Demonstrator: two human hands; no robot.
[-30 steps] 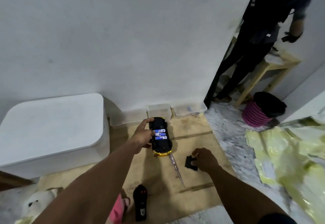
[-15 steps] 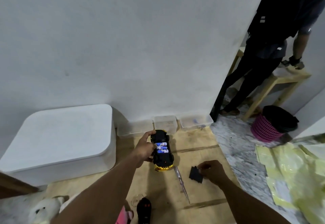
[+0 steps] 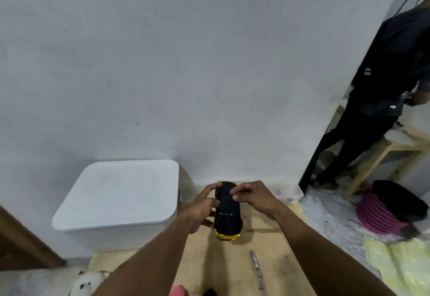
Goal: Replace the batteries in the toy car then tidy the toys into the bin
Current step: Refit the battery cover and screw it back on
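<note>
The black and gold toy car is held upside down above the wooden board. My left hand grips its left side. My right hand has its fingers curled on the black battery cover, which lies over the car's underside. Only a thin blue strip of the batteries shows at the cover's near edge. The white lidded bin stands shut to the left, against the wall. A white plush toy lies at the bottom left.
A screwdriver lies on the board near my right forearm. A pink item and a black remote peek in at the bottom edge. At right are another person, a wooden stool, a pink basket and yellow sheeting.
My right hand picked the black cover off the board and brought it onto the car's underside, covering the batteries. The left hand kept hold of the car. The view tilted up.
</note>
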